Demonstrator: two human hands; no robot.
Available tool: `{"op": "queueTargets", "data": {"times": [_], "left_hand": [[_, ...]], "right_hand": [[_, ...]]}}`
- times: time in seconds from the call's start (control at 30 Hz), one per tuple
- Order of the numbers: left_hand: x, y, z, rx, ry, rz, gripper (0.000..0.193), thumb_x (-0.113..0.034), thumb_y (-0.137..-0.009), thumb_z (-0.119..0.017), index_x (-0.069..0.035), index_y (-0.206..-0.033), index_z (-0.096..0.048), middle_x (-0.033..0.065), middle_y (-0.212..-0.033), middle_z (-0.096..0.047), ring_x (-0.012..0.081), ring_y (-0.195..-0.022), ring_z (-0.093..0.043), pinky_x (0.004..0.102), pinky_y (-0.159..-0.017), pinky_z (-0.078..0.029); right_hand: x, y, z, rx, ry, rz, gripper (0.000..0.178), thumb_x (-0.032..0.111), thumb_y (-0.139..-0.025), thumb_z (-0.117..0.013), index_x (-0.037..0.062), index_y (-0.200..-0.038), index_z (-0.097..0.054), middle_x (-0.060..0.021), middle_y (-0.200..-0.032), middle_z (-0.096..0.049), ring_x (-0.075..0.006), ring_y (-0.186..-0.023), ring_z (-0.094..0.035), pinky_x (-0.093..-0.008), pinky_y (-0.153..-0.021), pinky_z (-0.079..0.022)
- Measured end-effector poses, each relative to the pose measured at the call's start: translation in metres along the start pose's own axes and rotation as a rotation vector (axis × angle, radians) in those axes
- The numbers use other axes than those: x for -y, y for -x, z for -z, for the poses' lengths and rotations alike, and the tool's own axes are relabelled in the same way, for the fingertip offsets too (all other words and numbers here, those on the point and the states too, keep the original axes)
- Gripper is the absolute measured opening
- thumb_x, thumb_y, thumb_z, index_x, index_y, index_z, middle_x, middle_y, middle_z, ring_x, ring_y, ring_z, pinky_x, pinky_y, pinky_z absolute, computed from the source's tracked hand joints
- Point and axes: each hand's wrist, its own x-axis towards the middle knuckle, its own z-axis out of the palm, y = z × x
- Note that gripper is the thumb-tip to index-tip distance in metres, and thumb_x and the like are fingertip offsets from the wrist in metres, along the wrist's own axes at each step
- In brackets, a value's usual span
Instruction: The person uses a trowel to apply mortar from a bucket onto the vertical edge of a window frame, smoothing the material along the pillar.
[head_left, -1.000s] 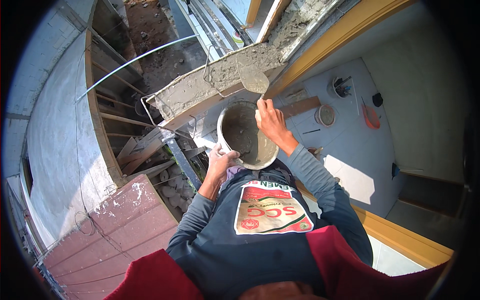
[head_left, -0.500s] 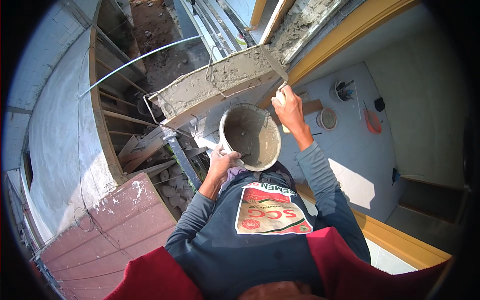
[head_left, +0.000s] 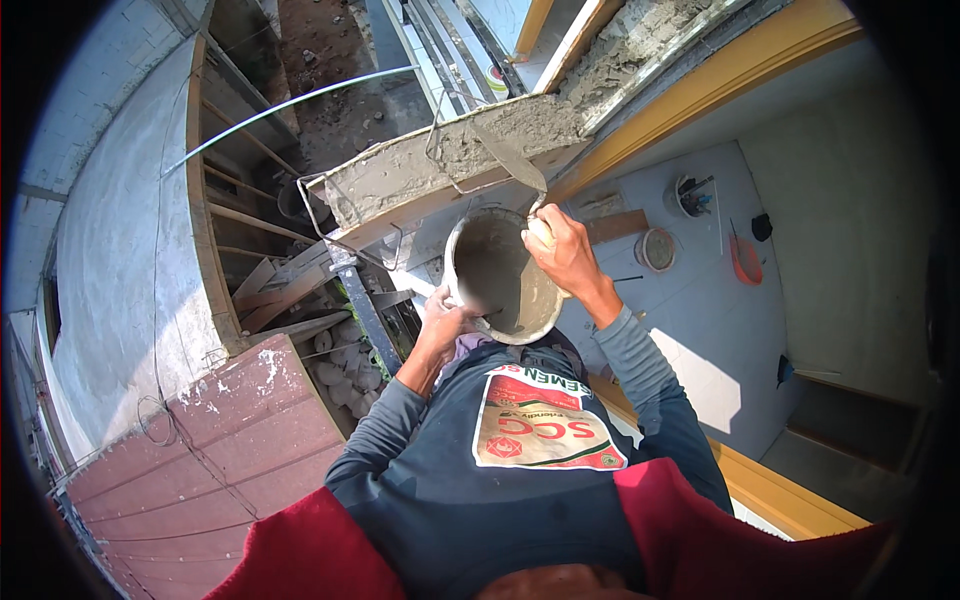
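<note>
My left hand [head_left: 440, 328] is closed on the left rim of a mortar-smeared bucket [head_left: 543, 318], held tilted close in front of my body. Grey wet mortar coats the inside of the bucket. My right hand [head_left: 568, 255] grips the pale handle of a trowel [head_left: 512, 158] above the bucket's right side. The trowel's metal blade points up and left, over the front edge of a narrow wall top [head_left: 390, 180] spread with rough mortar. Bent wire clamps [head_left: 432, 150] straddle that wall top and the board along its side.
On the right, a yellow-brown beam [head_left: 690, 100] borders a lower room. Its tiled floor holds two buckets [head_left: 655, 250] and an orange-red basin [head_left: 745, 260]. Left lie timber planks [head_left: 290, 300], a reddish-brown panel roof [head_left: 220, 440] and a pale pipe [head_left: 290, 115].
My right hand has moved left and down toward the bucket. The trowel blade has shifted left along the wall top. My left hand keeps its hold on the rim.
</note>
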Motion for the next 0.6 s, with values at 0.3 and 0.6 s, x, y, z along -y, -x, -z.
{"op": "queueTargets", "data": {"times": [0.3, 0.6], "left_hand": [[-0.002, 0.006, 0.003, -0.036, -0.023, 0.005, 0.044, 0.008, -0.077, -0.066, 0.003, -0.119, -0.055, 0.0160, -0.099, -0.070, 0.0245, -0.077, -0.072, 0.0320, -0.062, -0.062], [-0.004, 0.007, 0.004, -0.027, 0.045, -0.022, 0.050, 0.008, -0.074, -0.067, 0.005, -0.121, -0.051, 0.0170, -0.090, -0.070, 0.0251, -0.071, -0.071, 0.0332, -0.059, -0.059]], "right_hand": [[0.019, -0.033, 0.054, 0.280, -0.728, -0.621, 0.018, 0.013, -0.096, -0.059, -0.0009, -0.108, -0.056, -0.0101, -0.084, -0.068, -0.0120, -0.059, -0.063, -0.0276, -0.045, -0.050], [-0.039, -0.064, 0.088, 0.437, -0.824, -0.818, 0.025, 0.021, -0.099, -0.053, -0.0012, -0.106, -0.060, -0.0094, -0.080, -0.064, -0.0139, -0.055, -0.059, -0.0266, -0.042, -0.048]]}}
